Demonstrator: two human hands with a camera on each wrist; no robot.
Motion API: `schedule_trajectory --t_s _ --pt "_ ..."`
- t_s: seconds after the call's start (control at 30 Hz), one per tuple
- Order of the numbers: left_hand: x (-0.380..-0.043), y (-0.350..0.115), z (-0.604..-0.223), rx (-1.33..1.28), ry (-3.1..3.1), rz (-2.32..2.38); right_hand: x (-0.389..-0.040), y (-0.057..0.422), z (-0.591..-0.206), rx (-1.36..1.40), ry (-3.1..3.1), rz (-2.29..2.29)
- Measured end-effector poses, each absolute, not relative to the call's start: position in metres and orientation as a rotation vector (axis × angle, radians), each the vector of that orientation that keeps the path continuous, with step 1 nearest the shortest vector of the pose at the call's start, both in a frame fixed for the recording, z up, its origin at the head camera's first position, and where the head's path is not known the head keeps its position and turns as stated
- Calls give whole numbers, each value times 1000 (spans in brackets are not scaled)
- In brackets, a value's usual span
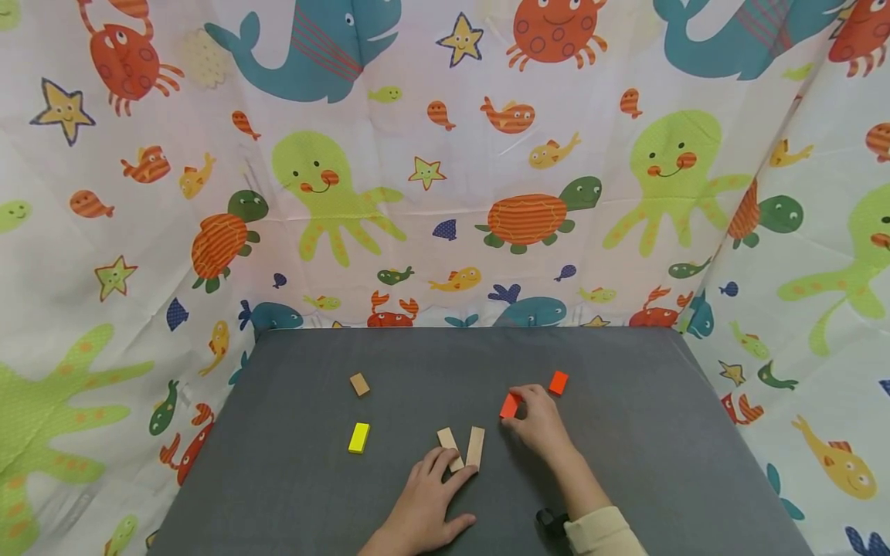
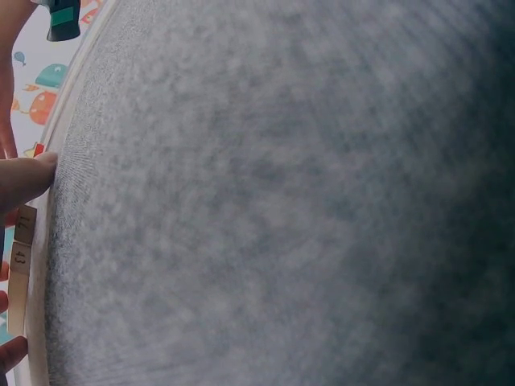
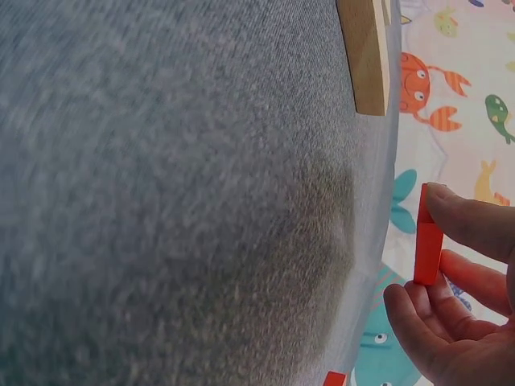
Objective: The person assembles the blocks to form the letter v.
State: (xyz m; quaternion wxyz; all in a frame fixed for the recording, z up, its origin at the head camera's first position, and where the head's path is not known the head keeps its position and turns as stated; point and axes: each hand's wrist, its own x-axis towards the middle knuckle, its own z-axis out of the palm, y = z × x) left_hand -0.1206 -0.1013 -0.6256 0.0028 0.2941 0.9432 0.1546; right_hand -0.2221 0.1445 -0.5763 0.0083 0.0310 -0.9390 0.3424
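Note:
My right hand (image 1: pixel 541 423) pinches a small red block (image 1: pixel 510 405) between thumb and fingers; the right wrist view shows this red block (image 3: pixel 428 249) upright at the fingertips. My left hand (image 1: pixel 433 496) lies over the near ends of two plain wooden blocks, fingers stretched out. The left wooden block (image 1: pixel 447 442) is partly hidden under those fingers. The right wooden block (image 1: pixel 476 446) leans the other way, so the pair forms a V. In the left wrist view, numbered block ends (image 2: pixel 22 256) appear between the thumb and the other fingers.
A second red block (image 1: pixel 558 383) lies just beyond my right hand. Over to the left are a yellow block (image 1: pixel 358 438) and a short wooden block (image 1: pixel 359 384). The grey table (image 1: pixel 292 479) meets a sea-animal curtain (image 1: pixel 445 232) at the back and sides.

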Motion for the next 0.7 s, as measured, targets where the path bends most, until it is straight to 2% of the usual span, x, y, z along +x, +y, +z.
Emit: schedule_trajectory --t_s 0.7 --pt "-121 -100 -628 944 2988 438 -227 130 -576 136 -2938 1146"
